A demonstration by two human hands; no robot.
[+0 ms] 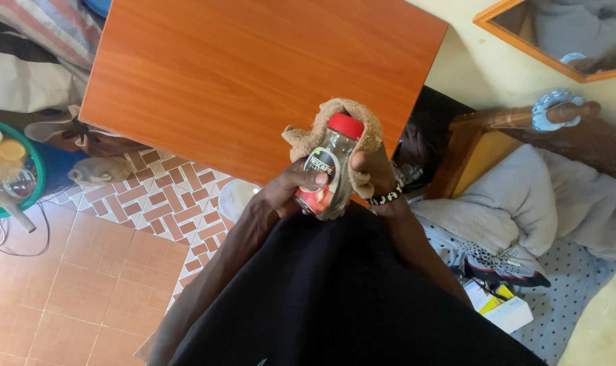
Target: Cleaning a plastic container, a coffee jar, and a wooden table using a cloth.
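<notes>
Left hand (291, 190) is wrapped around the lower half of a small glass jar (330, 173), thumb pressed across its label, fingers curled behind. Right hand (372, 173) is closed on a tan cloth (352, 118), pinching it against the far side of the jar so the fabric drapes up and over behind the red lid (346, 125). Both hands hold the jar up in front of the body, above the near edge of the wooden tabletop (254, 74), not resting on it.

By the look of it, this is the wiping step: cloth on glass, jar steadied by the other hand. Carrying on would call for a firm left grip while the cloth turns around the jar, since smooth glass can slip.

The lid is on, seated square. The jar looks clear through its upper part; whether anything sits behind the label I cannot tell.

Further out, a beaded bracelet (386, 198) circles the right wrist. On the tiled floor (84, 271) at left stands a green-rimmed basin (20, 203) with clear glassware and round lids in it. At right, grey bedding (538, 196) lies heaped.
</notes>
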